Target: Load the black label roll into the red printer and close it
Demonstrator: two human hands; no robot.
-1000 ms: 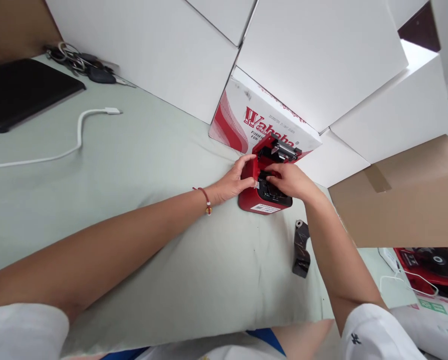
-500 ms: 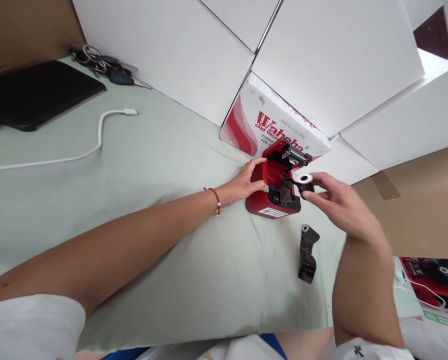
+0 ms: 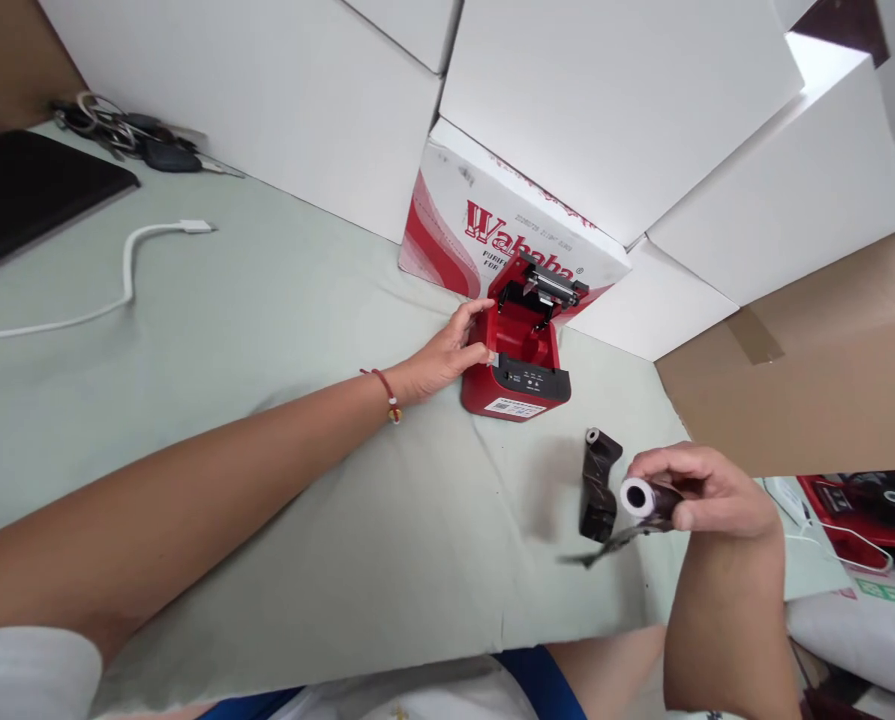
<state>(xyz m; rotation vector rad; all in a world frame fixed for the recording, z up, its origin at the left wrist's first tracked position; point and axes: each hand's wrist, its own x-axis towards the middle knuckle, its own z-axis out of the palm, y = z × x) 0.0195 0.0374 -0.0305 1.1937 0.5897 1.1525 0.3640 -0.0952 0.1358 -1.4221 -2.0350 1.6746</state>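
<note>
A small red label printer [image 3: 480,393] stands on the cloth-covered table, its lid [image 3: 518,268] raised and its red inner bay visible with no roll in it. My left hand [image 3: 439,362] grips its left side, thumb at the front edge and fingers behind. Off to the lower right, my right hand [image 3: 724,492] holds a roll of black film [image 3: 661,503] with a white hollow core, raised over the table. A loose tail of film hangs from the roll toward the left. Just left of that hand, another black film strip [image 3: 599,490] with a small core lies on the cloth.
A white-and-red carton [image 3: 447,215] stands behind the printer, against large white boxes [image 3: 552,110]. A brown cardboard box [image 3: 829,360] is at right. Keys [image 3: 166,153], a black flat object [image 3: 34,195] and a white cable [image 3: 129,270] lie at left.
The film roll has come out of the printer's bay, carried down and to the right by my right hand. My left hand keeps its hold on the printer. The view has shifted slightly.
</note>
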